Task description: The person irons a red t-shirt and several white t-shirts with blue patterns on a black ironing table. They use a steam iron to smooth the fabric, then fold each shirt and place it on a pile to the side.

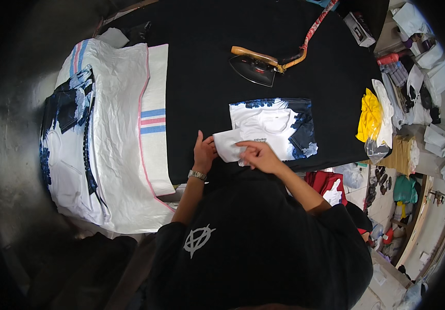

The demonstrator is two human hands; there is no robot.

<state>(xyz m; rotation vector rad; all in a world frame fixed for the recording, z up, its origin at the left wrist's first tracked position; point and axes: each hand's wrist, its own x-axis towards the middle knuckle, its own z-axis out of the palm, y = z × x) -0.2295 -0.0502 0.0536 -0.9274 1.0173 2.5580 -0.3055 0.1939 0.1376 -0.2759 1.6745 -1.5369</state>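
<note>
A white T-shirt with dark blue floral printed edges (273,128) lies folded on the black cloth, its collar turned away from me. One white sleeve or flap (226,145) sticks out to the left. At that flap's left edge is my left hand (206,153), palm turned inward and thumb up; whether its fingertips pinch the fabric is unclear. My right hand (259,155) rests over the shirt's near left part with the index finger stretched along the flap; its other fingers are bent and slightly blurred. Beyond the shirt lies a black iron with a wooden handle (254,66).
Wrapped cable (315,29) runs from the iron to the upper right. A white woven sack (122,135) lies left, with folded printed shirts (69,155) on it. Yellow fabric (369,114) and a small box (359,30) are at the table's right side.
</note>
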